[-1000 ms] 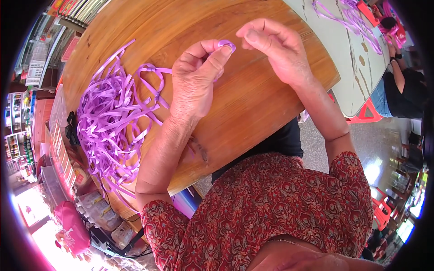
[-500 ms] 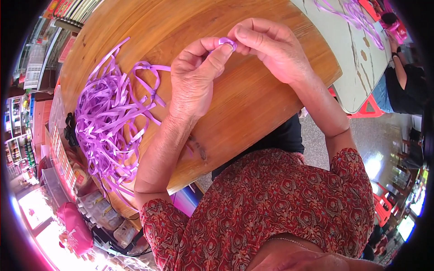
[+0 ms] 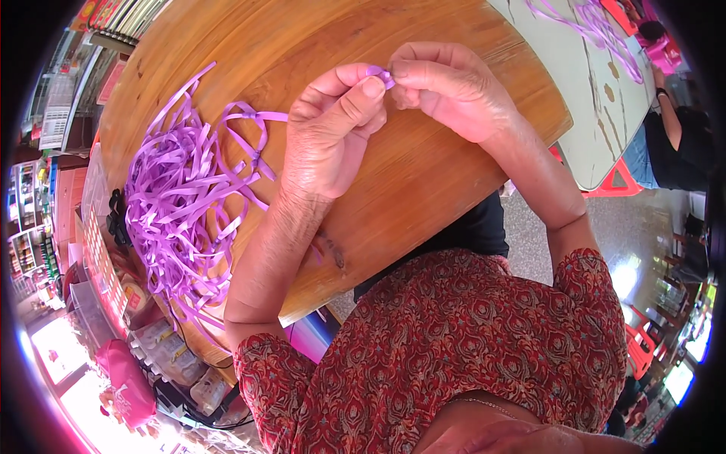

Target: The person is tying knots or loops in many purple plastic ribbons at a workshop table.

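Note:
A small loop of purple ribbon (image 3: 383, 76) sits between my two hands over the wooden table (image 3: 423, 189). My left hand (image 3: 333, 125) pinches it between thumb and forefinger. On the loop's other side, the thumb and fingertips of my right hand (image 3: 454, 87) are closed on the ribbon as well. A strand runs from behind my left hand back to the left, where it shows small knots. There a big tangled heap of purple ribbon (image 3: 178, 197) lies on the table. My fingers hide part of the loop.
A white marbled table (image 3: 597, 113) at the right carries more loose purple ribbon (image 3: 594, 30). A person in dark clothes (image 3: 681, 147) sits beside it. Red stools (image 3: 616, 181) stand there. Packed shelves and a pink bag (image 3: 127, 382) line the left side.
My right hand has lowered slightly and its fingers have curled in closer around the ribbon. The left hand stays nearly in place, still pinching the loop. The heap lies unmoved.

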`<state>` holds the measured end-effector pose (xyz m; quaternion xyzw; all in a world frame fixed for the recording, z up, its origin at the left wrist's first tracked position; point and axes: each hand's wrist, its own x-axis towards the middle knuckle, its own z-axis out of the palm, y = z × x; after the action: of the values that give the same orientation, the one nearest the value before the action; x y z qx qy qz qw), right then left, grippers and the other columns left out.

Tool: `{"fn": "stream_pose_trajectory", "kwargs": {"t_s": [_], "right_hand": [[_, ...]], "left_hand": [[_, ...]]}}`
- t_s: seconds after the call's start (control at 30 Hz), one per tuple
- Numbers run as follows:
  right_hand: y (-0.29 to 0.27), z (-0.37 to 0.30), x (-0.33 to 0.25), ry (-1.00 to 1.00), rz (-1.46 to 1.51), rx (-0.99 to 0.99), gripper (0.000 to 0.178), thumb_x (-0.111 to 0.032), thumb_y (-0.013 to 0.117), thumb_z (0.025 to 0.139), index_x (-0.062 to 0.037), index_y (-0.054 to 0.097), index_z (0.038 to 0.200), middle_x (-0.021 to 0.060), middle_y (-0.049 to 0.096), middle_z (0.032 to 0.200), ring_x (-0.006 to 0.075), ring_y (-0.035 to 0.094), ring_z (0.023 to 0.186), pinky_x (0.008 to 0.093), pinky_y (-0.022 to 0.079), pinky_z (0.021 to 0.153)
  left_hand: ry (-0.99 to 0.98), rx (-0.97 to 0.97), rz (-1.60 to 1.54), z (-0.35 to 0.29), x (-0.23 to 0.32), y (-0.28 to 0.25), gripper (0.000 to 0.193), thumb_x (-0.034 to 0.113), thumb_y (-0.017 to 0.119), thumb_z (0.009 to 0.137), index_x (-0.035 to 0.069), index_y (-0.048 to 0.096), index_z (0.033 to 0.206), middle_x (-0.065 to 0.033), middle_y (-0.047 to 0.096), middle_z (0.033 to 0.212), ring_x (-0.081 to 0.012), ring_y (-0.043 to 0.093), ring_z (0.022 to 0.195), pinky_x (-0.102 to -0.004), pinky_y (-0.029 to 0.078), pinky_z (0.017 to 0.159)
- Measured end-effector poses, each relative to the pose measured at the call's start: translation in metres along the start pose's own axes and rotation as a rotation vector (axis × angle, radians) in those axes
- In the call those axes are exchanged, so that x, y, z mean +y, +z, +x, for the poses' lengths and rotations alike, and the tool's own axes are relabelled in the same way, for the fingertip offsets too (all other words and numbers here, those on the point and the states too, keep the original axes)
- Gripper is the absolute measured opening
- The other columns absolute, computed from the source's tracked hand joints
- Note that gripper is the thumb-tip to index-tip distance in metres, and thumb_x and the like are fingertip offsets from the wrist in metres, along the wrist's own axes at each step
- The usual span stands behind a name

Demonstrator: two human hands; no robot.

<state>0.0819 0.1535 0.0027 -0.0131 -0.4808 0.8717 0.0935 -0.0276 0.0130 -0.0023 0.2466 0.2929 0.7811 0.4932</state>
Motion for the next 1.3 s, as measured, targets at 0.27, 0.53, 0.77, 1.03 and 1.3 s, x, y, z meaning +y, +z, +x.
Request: {"fn": "stream_pose_trajectory", "kwargs": {"t_s": [0.27,0.53,0.77,1.03,1.3], "right_hand": [[0.012,-0.001,0.001,-0.604,-0.910,0.220,0.016,0.005,0.059,0.083,0.0017,0.060,0.099,0.0052,0.060,0.088,0.0121,0.057,0.083,0.0221,0.044,0.072],[0.010,-0.004,-0.008,-0.676,-0.947,0.057,0.019,0.011,0.061,0.077,0.0028,0.063,0.095,0.0092,0.061,0.089,0.0144,0.058,0.083,0.0233,0.044,0.071],[0.006,-0.007,-0.006,-0.586,-0.926,0.082,0.012,0.009,0.060,0.080,0.0033,0.061,0.090,0.0080,0.060,0.086,0.0137,0.056,0.080,0.0232,0.044,0.069],[0.007,-0.012,-0.006,-0.334,-0.704,0.247,0.006,0.004,0.058,0.084,0.0025,0.060,0.090,0.0030,0.058,0.085,0.0082,0.054,0.081,0.0219,0.043,0.071],[0.003,-0.012,-0.007,-0.281,-0.625,0.302,0.007,-0.001,0.059,0.085,0.0011,0.061,0.091,0.0016,0.059,0.087,0.0074,0.054,0.083,0.0214,0.043,0.074]], "left_hand": [[-0.044,0.044,-0.011,-0.001,0.003,-0.002,0.009,0.006,0.063,0.084,0.004,0.065,0.093,0.0018,0.062,0.080,-0.0052,0.035,0.057,-0.0224,0.028,0.052],[-0.028,0.081,0.013,0.000,0.002,-0.002,0.009,0.006,0.064,0.083,0.004,0.065,0.093,-0.0012,0.064,0.082,-0.0050,0.039,0.057,-0.0227,0.030,0.052],[-0.046,0.088,0.064,-0.003,0.001,-0.001,0.012,0.005,0.065,0.083,0.004,0.065,0.095,-0.0023,0.065,0.085,-0.0053,0.043,0.061,-0.0218,0.032,0.054],[-0.031,0.161,0.397,-0.005,0.004,0.011,0.015,0.006,0.066,0.083,0.006,0.065,0.097,0.0055,0.060,0.079,-0.0001,0.042,0.062,-0.0164,0.031,0.053],[0.005,0.269,0.464,-0.006,0.005,0.016,0.007,0.009,0.069,0.081,0.007,0.068,0.087,0.0089,0.055,0.065,0.0010,0.037,0.052,-0.0165,0.026,0.045]]}}
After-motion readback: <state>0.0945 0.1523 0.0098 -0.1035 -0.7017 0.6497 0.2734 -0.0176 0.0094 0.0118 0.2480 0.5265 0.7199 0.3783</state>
